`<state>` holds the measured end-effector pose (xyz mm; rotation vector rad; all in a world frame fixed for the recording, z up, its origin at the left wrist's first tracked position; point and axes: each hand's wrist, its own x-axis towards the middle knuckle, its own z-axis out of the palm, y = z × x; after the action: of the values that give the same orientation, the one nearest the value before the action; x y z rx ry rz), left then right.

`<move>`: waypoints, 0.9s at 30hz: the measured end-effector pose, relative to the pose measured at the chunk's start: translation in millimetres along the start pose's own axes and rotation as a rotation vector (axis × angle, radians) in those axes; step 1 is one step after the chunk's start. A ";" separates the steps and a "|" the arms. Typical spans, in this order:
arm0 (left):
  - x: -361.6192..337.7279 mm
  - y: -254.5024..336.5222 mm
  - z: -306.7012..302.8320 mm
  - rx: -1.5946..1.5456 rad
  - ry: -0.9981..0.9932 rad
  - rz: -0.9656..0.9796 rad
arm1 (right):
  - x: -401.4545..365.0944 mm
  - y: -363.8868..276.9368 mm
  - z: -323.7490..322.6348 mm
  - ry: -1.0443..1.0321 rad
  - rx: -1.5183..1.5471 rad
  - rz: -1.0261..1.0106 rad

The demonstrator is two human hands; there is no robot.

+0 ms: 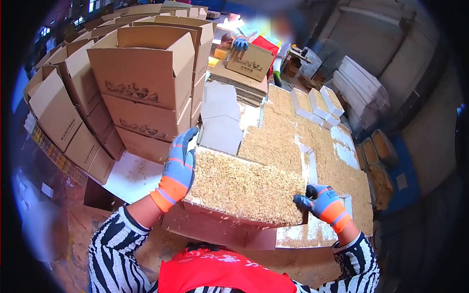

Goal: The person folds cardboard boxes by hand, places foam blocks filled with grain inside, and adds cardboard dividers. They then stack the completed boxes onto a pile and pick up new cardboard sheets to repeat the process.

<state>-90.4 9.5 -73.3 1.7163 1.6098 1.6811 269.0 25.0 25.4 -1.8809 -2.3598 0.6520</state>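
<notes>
1. Chaff (244,188) fills the open carton (220,227) to the brim in the head view. The carton lies at the near edge of the bench (132,176), directly in front of the person; whether it rests there or is lifted clear cannot be told.
2. The left hand (178,168), gloved in blue and orange, grips the carton's far left corner, its fingers (188,136) curled over the rim.
3. The right hand (322,202), in the same kind of glove, has its fingers (303,200) clenched on the carton's near right corner.
4. Loose chaff covers much of the bench beyond the carton, with white trays (317,105) at its far right.
5. Stacked empty boxes (141,73) rise on the left, just beside the left hand.
6. Flat cardboard sheets (239,85) lie piled at the far end, where a co-worker's blue-gloved hand (239,44) rests on a small box (251,62).
</notes>
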 end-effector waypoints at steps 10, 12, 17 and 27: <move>9.6 71.0 -12.3 0.844 -0.732 0.507 | 60.3 7.8 -36.9 -0.330 0.224 -0.196; 9.6 70.5 -5.2 0.974 -0.881 0.459 | 113.5 24.0 -36.6 -0.324 0.554 -0.182; 5.4 68.5 17.3 1.171 -1.166 0.230 | 309.8 64.0 82.3 -0.357 0.604 -0.156; 7.7 123.1 13.9 1.013 -0.665 0.097 | 401.4 -12.1 264.1 -0.101 0.418 0.095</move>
<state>-18.8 -21.8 23.1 2.3991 2.1237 0.1036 75.9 324.7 -297.0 -1.8110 -1.9883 1.1676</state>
